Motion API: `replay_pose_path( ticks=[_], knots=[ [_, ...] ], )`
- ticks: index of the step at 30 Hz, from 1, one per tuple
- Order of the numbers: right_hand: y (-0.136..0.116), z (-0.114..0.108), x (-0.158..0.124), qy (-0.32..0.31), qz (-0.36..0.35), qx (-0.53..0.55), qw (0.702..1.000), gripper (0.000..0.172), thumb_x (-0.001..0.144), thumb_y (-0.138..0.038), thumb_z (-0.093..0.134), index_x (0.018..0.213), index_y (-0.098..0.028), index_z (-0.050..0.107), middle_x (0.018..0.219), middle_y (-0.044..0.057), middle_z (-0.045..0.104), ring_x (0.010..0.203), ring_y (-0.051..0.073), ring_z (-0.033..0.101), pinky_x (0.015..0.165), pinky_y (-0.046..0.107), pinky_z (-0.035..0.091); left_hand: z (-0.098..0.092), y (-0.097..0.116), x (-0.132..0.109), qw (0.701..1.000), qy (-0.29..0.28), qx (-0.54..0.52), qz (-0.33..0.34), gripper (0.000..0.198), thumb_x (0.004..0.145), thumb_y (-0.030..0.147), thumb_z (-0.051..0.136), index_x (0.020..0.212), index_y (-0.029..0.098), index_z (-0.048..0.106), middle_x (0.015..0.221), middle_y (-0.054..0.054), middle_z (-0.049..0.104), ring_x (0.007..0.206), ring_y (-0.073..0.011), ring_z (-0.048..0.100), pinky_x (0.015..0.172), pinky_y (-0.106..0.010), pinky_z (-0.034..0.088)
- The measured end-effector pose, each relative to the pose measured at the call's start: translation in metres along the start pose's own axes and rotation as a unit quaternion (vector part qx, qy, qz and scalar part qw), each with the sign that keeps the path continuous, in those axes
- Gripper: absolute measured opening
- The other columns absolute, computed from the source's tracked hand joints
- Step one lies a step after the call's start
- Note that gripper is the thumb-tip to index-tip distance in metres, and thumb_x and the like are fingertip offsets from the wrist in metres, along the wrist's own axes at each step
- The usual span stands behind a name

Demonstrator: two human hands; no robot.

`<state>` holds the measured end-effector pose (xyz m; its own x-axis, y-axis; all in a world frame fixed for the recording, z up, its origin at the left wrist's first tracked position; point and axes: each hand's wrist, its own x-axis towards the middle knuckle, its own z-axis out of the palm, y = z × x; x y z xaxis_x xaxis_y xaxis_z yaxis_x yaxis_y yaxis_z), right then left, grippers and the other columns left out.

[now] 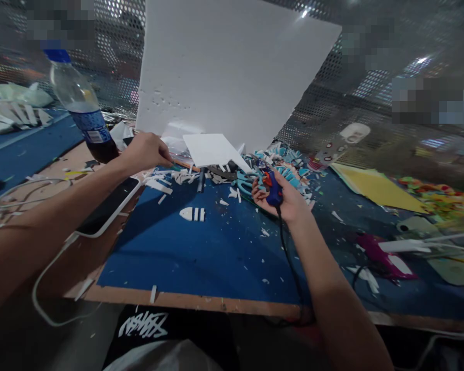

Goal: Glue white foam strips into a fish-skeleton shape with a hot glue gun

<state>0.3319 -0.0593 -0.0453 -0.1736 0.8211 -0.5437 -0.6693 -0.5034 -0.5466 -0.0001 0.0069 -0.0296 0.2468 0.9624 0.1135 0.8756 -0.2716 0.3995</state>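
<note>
My right hand [282, 198] is closed around a small blue glue gun [274, 191] with a red-orange trigger; its black cord hangs down over the blue board. At the back left, my left hand [149, 148] reaches down with bent fingers pinched together at the near end of a thin orange stick [189, 165]. What the fingers hold is too small to make out. A white sheet piece [212, 149] lies right of that hand. Scissors with light-blue handles [245, 183] lie beside my right hand. A white fish-shaped piece in segments [192, 214] rests on the blue board [209, 257].
White and blue scraps [286, 159] pile up at the back, before a large white foam board [224, 67]. On the left stand a cola bottle [87, 118] and a phone [108, 206] with a white cable. Yellow sheets [379, 188] and a purple device [386, 257] lie right.
</note>
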Motion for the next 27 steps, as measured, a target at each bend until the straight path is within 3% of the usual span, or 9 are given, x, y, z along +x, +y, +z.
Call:
replay_pose_path(
  ticks=[4, 9, 13, 16, 20, 23, 27],
  knots=[
    [0.002, -0.002, 0.004, 0.012, -0.009, -0.023, 1.000, 0.030, 0.091, -0.045, 0.038, 0.088, -0.019, 0.054, 0.075, 0.005, 0.061, 0.059, 0.014, 0.054, 0.043, 0.025, 0.049, 0.004, 0.004, 0.003, 0.997, 0.002, 0.057, 0.059, 0.029, 0.068, 0.038, 0.060, 0.080, 0.017, 0.075, 0.070, -0.003, 0.071, 0.068, -0.0153, 0.061, 0.061, -0.020, 0.038],
    [0.007, 0.003, 0.001, 0.027, -0.007, -0.027, 0.999, 0.029, 0.092, -0.043, 0.038, 0.088, -0.019, 0.053, 0.074, 0.005, 0.060, 0.057, 0.013, 0.054, 0.043, 0.023, 0.047, 0.003, 0.008, 0.007, 0.988, -0.036, 0.093, 0.118, 0.033, 0.075, 0.023, 0.052, 0.101, 0.018, 0.072, 0.078, -0.004, 0.073, 0.073, -0.0158, 0.060, 0.066, -0.021, 0.039],
    [0.009, 0.007, -0.003, 0.026, -0.004, -0.003, 1.000, 0.026, 0.091, -0.042, 0.041, 0.090, -0.019, 0.053, 0.074, 0.005, 0.058, 0.057, 0.013, 0.053, 0.042, 0.023, 0.046, -0.011, 0.013, -0.002, 0.983, -0.046, 0.138, 0.112, 0.047, 0.073, 0.035, 0.062, 0.117, 0.019, 0.063, 0.096, -0.008, 0.072, 0.075, -0.0188, 0.059, 0.069, -0.023, 0.038],
    [0.009, 0.007, -0.004, 0.023, -0.001, -0.005, 1.000, 0.026, 0.091, -0.043, 0.041, 0.090, -0.019, 0.052, 0.074, 0.005, 0.059, 0.056, 0.013, 0.052, 0.040, 0.022, 0.046, -0.026, 0.019, -0.015, 0.977, -0.020, 0.191, 0.095, 0.049, 0.082, 0.041, 0.053, 0.127, 0.022, 0.054, 0.106, -0.011, 0.068, 0.078, -0.0189, 0.058, 0.072, -0.023, 0.036],
    [0.009, 0.006, -0.003, 0.012, -0.002, -0.020, 1.000, 0.027, 0.091, -0.043, 0.041, 0.089, -0.019, 0.052, 0.073, 0.005, 0.059, 0.055, 0.013, 0.053, 0.040, 0.022, 0.046, -0.039, 0.028, -0.028, 0.967, 0.029, 0.232, 0.098, 0.044, 0.091, 0.031, 0.039, 0.134, 0.025, 0.046, 0.112, -0.010, 0.066, 0.081, -0.0173, 0.056, 0.073, -0.022, 0.034],
    [0.009, 0.006, -0.003, 0.011, 0.003, -0.009, 1.000, 0.026, 0.090, -0.043, 0.043, 0.090, -0.019, 0.052, 0.073, 0.005, 0.059, 0.055, 0.013, 0.054, 0.041, 0.022, 0.047, -0.040, 0.030, -0.030, 0.968, 0.024, 0.211, 0.130, 0.044, 0.089, 0.019, 0.035, 0.131, 0.023, 0.049, 0.124, -0.009, 0.061, 0.087, -0.0172, 0.057, 0.074, -0.023, 0.036],
    [0.010, 0.008, -0.004, 0.018, 0.007, 0.011, 1.000, 0.024, 0.090, -0.041, 0.043, 0.090, -0.019, 0.053, 0.073, 0.006, 0.058, 0.055, 0.013, 0.054, 0.041, 0.022, 0.047, -0.035, 0.028, -0.025, 0.969, 0.033, 0.133, 0.208, 0.042, 0.088, 0.022, 0.038, 0.126, 0.015, 0.053, 0.131, -0.009, 0.055, 0.100, -0.0177, 0.055, 0.086, -0.027, 0.038]
  ],
)
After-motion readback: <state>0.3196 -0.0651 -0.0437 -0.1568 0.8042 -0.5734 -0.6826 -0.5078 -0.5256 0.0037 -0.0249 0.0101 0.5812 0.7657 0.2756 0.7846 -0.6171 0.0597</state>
